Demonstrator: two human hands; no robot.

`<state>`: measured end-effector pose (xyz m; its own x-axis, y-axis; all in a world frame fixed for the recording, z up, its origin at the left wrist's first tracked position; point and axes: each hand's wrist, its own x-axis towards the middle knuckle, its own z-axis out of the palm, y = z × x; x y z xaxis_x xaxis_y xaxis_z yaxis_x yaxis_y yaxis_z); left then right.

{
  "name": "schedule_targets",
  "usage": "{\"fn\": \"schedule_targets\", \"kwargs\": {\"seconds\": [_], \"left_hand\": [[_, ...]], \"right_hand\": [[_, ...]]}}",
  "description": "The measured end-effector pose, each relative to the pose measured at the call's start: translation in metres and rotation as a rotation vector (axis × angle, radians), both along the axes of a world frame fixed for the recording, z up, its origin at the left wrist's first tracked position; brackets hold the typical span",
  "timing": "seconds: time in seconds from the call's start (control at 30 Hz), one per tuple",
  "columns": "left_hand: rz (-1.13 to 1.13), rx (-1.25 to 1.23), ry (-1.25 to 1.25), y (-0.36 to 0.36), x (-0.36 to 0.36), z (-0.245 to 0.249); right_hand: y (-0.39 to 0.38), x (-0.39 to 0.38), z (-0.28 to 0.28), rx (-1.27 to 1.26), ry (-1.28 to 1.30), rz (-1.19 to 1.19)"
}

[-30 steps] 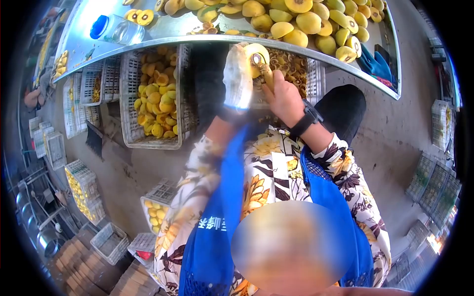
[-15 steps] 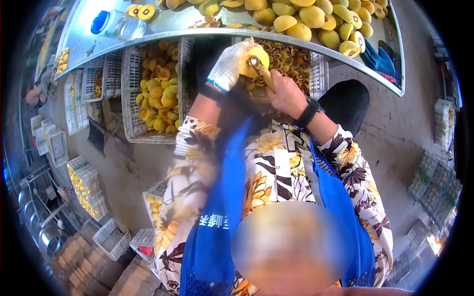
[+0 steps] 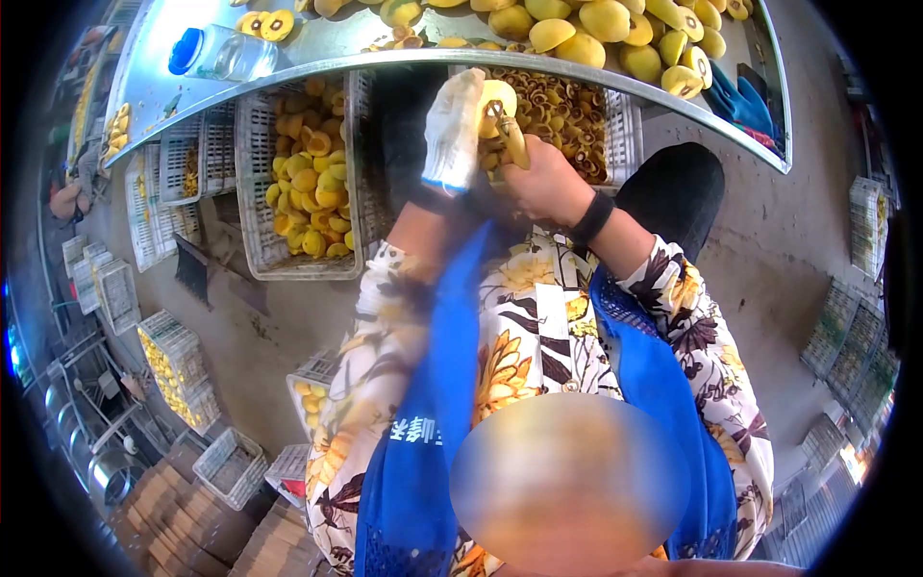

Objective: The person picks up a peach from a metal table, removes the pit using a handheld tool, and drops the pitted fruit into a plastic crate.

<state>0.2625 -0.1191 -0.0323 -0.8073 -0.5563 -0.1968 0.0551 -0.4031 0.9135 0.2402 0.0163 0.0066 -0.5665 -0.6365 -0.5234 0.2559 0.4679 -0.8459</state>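
Note:
My left hand (image 3: 452,130), in a white glove with a blue cuff edge, is closed on a yellow half fruit (image 3: 498,94) whose cut face is turned toward the tool. My bare right hand (image 3: 550,180), with a black band at the wrist, grips the handle of a pitting tool (image 3: 514,142). The tool's metal tip is at the brown centre of the fruit. Below both hands is a crate of brown and orange scraps (image 3: 567,120). Whole and halved yellow fruits (image 3: 604,21) are piled on the metal table (image 3: 332,43) beyond.
A crate (image 3: 358,192) of yellow fruit halves stands to the left of the hands. A blue-capped bottle (image 3: 223,54) lies on the table, and blue gloves (image 3: 738,104) lie at its right end. More crates (image 3: 231,466) stand on the floor.
My left hand has turned more upright, and the fruit's cut face shows more plainly. The tool tip has shifted slightly within it. My right hand has moved a little.

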Motion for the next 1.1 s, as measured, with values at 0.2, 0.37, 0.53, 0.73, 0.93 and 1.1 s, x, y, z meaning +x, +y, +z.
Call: {"fn": "schedule_targets", "kwargs": {"seconds": [0.2,0.37,0.53,0.73,0.93,1.1], "left_hand": [[0.157,-0.075,-0.019,0.013,-0.003,-0.002],[0.080,0.236,-0.103,0.011,-0.004,0.005],[-0.165,0.236,-0.267,-0.003,0.000,0.019],[-0.252,0.483,-0.009,-0.023,0.004,0.027],[-0.179,0.213,-0.057,-0.011,0.008,0.032],[-0.061,0.277,-0.130,-0.005,-0.004,0.020]], "right_hand": [[-0.009,0.006,0.009,0.033,-0.211,-0.055],[-0.008,0.012,-0.001,0.072,-0.027,-0.006],[-0.004,0.012,-0.016,0.050,0.032,0.021],[0.012,-0.010,-0.015,-0.283,-0.291,0.036],[0.008,-0.001,-0.032,-0.263,0.083,0.080],[0.002,0.014,-0.037,-0.150,0.473,0.082]]}}
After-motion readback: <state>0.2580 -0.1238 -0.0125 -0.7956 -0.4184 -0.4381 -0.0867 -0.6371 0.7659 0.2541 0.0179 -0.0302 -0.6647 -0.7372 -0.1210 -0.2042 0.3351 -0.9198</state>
